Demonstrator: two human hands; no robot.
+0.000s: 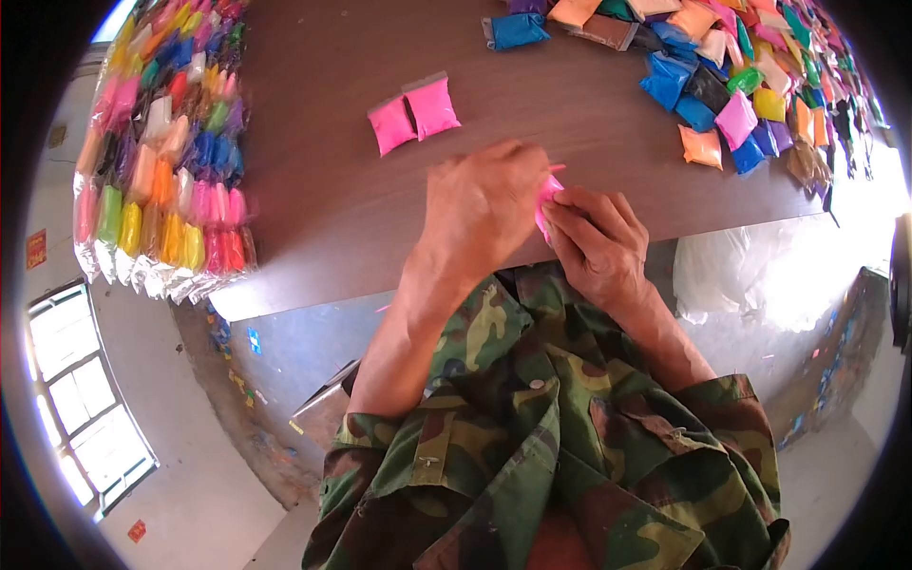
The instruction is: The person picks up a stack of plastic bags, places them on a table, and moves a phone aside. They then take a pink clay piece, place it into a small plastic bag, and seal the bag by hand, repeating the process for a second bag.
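Near the table's front edge, my two hands are together around a small pink packet [548, 201]. My right hand [600, 237] is closed, its thumb and fingers pinching the packet's side. My left hand [484, 204] is also closed, curled over the packet's upper left, with its fingertips mostly hidden behind the knuckles. A thin pink bit sticks out between the hands. Beyond my left hand, two pink packets with clear top edges, a left one [391, 125] and a right one [432, 106], lie side by side on the brown table.
On the left of the table [313, 209], bagged rows of coloured packets [161, 180] are stacked along the edge. A loose heap of mixed coloured packets [712, 85] covers the back right. A whitish plastic bag [717, 275] is below the table's right front edge.
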